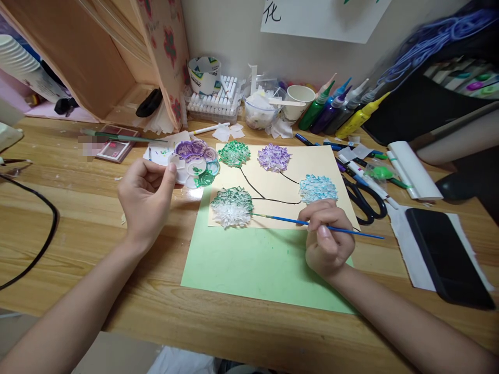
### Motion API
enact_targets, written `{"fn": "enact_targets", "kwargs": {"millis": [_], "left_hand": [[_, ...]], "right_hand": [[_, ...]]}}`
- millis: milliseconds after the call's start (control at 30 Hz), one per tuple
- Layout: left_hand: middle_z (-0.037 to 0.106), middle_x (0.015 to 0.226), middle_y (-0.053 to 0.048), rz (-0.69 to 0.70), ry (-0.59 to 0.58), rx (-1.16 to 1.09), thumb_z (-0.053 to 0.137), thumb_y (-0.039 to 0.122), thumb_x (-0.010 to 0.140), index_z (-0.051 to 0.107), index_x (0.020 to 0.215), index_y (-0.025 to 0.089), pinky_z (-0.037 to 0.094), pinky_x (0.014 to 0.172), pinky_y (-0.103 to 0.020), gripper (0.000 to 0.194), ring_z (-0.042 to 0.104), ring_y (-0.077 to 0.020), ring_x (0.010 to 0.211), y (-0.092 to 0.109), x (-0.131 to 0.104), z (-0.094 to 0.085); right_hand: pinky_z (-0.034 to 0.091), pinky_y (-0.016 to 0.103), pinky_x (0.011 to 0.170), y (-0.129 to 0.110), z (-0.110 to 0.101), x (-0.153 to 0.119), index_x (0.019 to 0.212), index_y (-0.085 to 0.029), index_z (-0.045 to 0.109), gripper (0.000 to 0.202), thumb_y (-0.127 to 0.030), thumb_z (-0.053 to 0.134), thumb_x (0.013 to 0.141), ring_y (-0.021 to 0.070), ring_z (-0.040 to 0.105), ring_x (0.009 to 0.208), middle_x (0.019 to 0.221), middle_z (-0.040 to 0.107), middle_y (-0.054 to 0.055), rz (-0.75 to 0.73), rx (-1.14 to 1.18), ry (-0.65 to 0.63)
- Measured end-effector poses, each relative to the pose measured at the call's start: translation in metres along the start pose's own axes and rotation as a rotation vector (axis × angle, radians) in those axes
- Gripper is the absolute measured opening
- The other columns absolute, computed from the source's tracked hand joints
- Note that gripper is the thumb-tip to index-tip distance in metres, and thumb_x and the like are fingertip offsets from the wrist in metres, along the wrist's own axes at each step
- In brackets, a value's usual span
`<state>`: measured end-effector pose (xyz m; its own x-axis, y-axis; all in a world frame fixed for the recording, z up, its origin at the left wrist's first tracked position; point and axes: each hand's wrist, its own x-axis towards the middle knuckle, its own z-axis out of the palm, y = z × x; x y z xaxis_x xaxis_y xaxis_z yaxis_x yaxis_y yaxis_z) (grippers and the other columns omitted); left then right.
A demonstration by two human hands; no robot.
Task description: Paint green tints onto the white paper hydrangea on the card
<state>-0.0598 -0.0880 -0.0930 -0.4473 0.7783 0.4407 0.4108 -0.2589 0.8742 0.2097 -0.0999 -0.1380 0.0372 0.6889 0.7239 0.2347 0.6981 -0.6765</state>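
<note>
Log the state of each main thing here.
Left grip: closed on palette
Palette: smeared purple, teal, green
Right grip: closed on paintbrush
Paintbrush: tip at lower-left flower
Lower-left flower: green above, white below
Green flower: flecked white
Purple flower: flecked white
Blue flower: flecked white
Paper cup: uncovered
Phone: screen dark

A: so how's the left hand [143,203] sitting?
B: thumb pinched against curled fingers, bare left forearm [83,298] slanting up from lower left
A: and the right hand [329,246]?
B: fingers folded over, thumb pressed in, pinching too tbh
</note>
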Motion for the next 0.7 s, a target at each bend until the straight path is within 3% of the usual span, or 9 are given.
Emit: {"fn": "enact_targets", "kwargs": {"millis": [233, 400, 567, 700], "left_hand": [[0.059, 0.061, 0.004, -0.002, -0.003, -0.003, 0.072, 0.021, 0.075, 0.054, 0.067, 0.017, 0.055, 0.055, -0.018, 0.019, 0.061, -0.0071, 0.056, 0.0005, -0.0005, 0.0001], [0.061, 0.061, 0.003, 0.013, -0.011, -0.035, 0.070, 0.017, 0.076, 0.055, 0.068, 0.017, 0.055, 0.055, -0.017, 0.017, 0.062, -0.0074, 0.055, -0.0012, -0.0005, 0.0005], [0.063, 0.062, 0.003, 0.022, -0.007, -0.026, 0.071, 0.018, 0.076, 0.055, 0.068, 0.017, 0.055, 0.056, -0.017, 0.018, 0.063, -0.0077, 0.056, -0.0007, -0.0008, 0.0005], [0.062, 0.062, 0.003, 0.017, -0.014, -0.013, 0.071, 0.019, 0.077, 0.056, 0.068, 0.017, 0.054, 0.056, -0.017, 0.018, 0.062, -0.0069, 0.056, 0.0006, -0.0009, 0.0002]], "right_hand": [[0.033, 0.034, 0.059, 0.0019, 0.0014, 0.0001, 0.068, -0.022, 0.050, 0.016, -0.020, 0.042, 0.082, 0.0170, 0.047, 0.056, 0.057, 0.053, 0.000, -0.039, 0.030, -0.032], [0.034, 0.035, 0.060, 0.0017, 0.0008, 0.0007, 0.066, -0.022, 0.048, 0.018, -0.021, 0.042, 0.082, 0.0165, 0.046, 0.053, 0.056, 0.052, 0.000, -0.022, 0.026, 0.017], [0.034, 0.034, 0.059, 0.0017, 0.0011, -0.0005, 0.069, -0.022, 0.050, 0.017, -0.021, 0.042, 0.083, 0.0170, 0.048, 0.055, 0.057, 0.054, 0.000, -0.030, 0.020, -0.051], [0.034, 0.035, 0.059, 0.0015, 0.0020, 0.0012, 0.066, -0.022, 0.050, 0.017, -0.020, 0.042, 0.082, 0.0167, 0.047, 0.055, 0.057, 0.053, 0.000, -0.002, 0.006, 0.024]]}}
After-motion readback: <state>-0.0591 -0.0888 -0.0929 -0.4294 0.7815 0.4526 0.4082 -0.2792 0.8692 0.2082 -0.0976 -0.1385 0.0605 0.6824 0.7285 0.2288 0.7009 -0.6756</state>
